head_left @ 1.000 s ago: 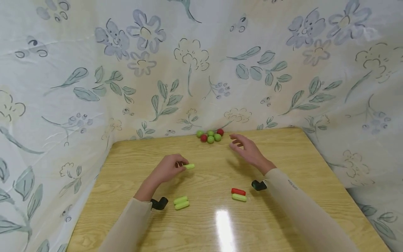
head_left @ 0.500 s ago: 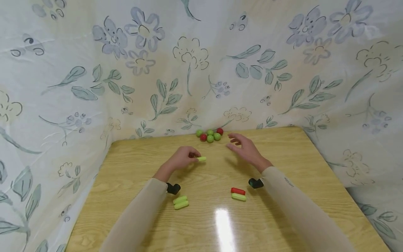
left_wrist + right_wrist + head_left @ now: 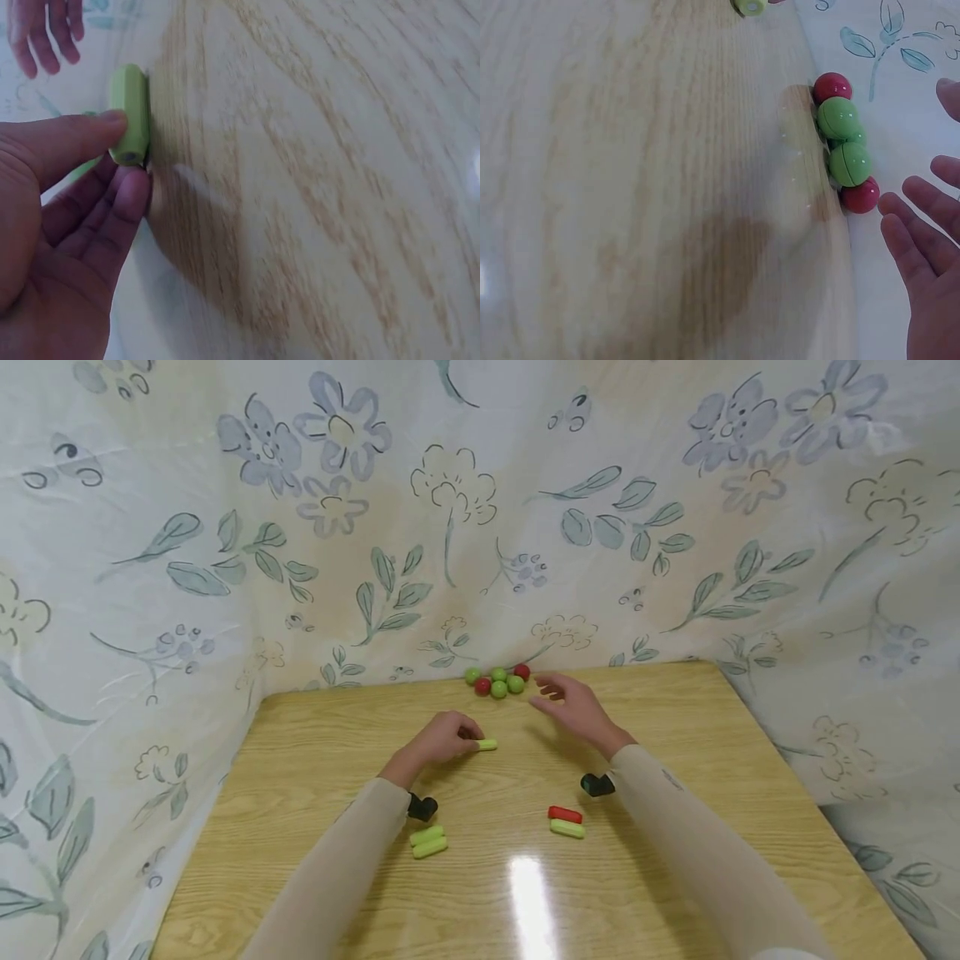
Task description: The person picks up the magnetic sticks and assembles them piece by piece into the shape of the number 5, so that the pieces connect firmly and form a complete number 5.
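Note:
Between thumb and fingertips, the left hand (image 3: 447, 737) holds one end of a yellow-green stick (image 3: 487, 745) low over the table's middle. The left wrist view shows the thumb on the side of this stick (image 3: 130, 112). Beside the cluster of balls at the back is the right hand (image 3: 576, 703), fingers spread and nothing in it. In the right wrist view, its fingers (image 3: 924, 232) are near a red ball (image 3: 860, 196); whether they touch cannot be told. Green balls (image 3: 498, 689) and two red ones, such as the left one (image 3: 482, 687), lie grouped together.
Two yellow-green sticks (image 3: 430, 847) lie side by side at the front left of the wooden table (image 3: 300, 777). A red stick (image 3: 565, 814) lies against a yellow-green stick (image 3: 567, 829) right of centre. Floral cloth (image 3: 465, 552) hangs behind the table.
The left hand has carried its stick to the right and towards the back, then slightly down. The right hand has shifted a little left, towards the balls. The loose sticks have stayed put.

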`<move>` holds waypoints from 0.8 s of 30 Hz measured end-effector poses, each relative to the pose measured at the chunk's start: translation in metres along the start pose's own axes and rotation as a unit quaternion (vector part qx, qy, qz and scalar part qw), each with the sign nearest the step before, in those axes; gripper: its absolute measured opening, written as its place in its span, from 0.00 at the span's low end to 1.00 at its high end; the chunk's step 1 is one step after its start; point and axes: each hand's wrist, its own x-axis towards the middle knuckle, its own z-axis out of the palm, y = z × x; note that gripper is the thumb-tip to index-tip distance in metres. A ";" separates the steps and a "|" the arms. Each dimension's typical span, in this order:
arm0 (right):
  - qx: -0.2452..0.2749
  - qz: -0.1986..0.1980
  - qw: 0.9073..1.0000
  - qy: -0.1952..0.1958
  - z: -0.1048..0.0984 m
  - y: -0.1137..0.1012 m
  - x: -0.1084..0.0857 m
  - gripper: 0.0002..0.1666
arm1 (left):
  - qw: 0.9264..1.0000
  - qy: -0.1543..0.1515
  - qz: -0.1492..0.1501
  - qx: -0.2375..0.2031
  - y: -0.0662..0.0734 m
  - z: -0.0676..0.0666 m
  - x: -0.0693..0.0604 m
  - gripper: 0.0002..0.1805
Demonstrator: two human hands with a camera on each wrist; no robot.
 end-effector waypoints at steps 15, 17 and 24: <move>-0.001 -0.007 1.000 0.001 0.007 -0.001 0.027 0.32 | 0.999 0.020 -0.016 -0.041 -0.009 0.001 -0.004 0.05; 0.000 -0.009 1.000 -0.001 0.008 0.000 0.031 0.32 | 0.999 0.022 -0.021 -0.044 -0.010 0.001 -0.005 0.06; 0.002 0.013 1.000 0.006 0.008 0.003 0.037 0.29 | 0.999 0.016 -0.009 -0.047 -0.010 0.001 -0.003 0.06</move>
